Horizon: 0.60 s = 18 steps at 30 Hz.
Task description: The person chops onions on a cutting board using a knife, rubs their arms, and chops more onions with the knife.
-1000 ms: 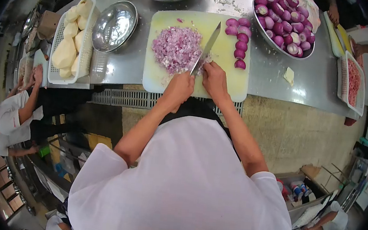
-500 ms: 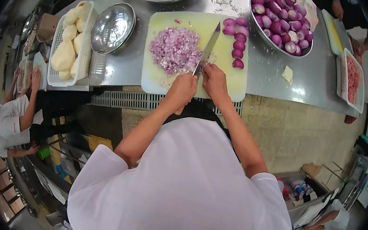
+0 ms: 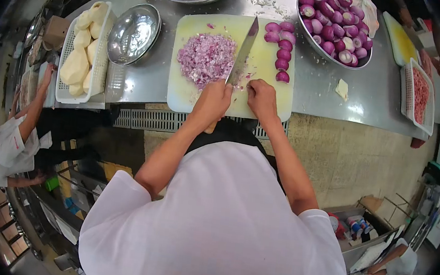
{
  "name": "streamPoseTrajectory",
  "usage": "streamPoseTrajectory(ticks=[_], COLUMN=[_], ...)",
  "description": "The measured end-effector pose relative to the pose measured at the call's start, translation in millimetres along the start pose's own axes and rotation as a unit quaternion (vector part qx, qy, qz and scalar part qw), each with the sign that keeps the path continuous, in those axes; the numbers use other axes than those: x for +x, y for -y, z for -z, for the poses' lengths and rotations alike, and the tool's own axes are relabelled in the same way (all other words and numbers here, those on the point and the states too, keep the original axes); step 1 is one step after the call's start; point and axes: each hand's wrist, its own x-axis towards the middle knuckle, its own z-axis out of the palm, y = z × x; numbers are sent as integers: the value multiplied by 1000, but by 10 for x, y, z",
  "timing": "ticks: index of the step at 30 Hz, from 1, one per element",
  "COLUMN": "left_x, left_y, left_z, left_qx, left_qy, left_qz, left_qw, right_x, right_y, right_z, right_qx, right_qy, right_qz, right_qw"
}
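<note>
My left hand [image 3: 213, 102] is closed round the handle of a kitchen knife [image 3: 245, 50], its blade pointing away from me across the cutting board [image 3: 181, 99]. Left of the blade, against it, lies a heap of finely chopped red onion [image 3: 206, 59]. My right hand [image 3: 263, 100] rests low on the board, right of the knife and apart from it, with fingers curled together; what they hold, if anything, is hidden. A few onion bits are scattered between the blade and this hand. Peeled red onion halves [image 3: 284, 55] stand in a line along the board's right side.
A metal bowl of peeled red onions [image 3: 339, 29] stands at the back right. To the left are a metal bowl [image 3: 134, 34] and a white basket [image 3: 99, 67] of peeled pale roots. A basket of minced meat [image 3: 420, 96] sits far right. Co-workers [image 3: 16, 139] are at the left.
The knife has shifted left to the edge of the chopped heap. My right hand has drawn away from the blade, leaving a wider gap with onion bits showing.
</note>
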Motion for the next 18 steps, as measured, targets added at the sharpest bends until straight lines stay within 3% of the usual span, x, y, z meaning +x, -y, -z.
streamPoseTrajectory(ticks=[4,8,10,16,18], left_x=[140,103,91,96,-141], left_y=[139,112,241,22,-10], left_z=[-95,50,-29,201,273], left_qx=[34,0,55,-31,-21], left_qy=[-35,-16,-68,-4,11], left_qz=[-38,-12,-49,22,1], left_qw=[998,1000,995,999,1000], right_x=[-22,-31,-14,-58,-49], right_y=[-54,-226,-294,-499,-538], right_z=[166,381,529,922,1042], right_qx=[13,18,17,-22,-11], right_qy=[-21,-77,-99,-148,-166], right_qz=[-36,-39,-56,-98,-119], right_qw=[999,996,993,984,979])
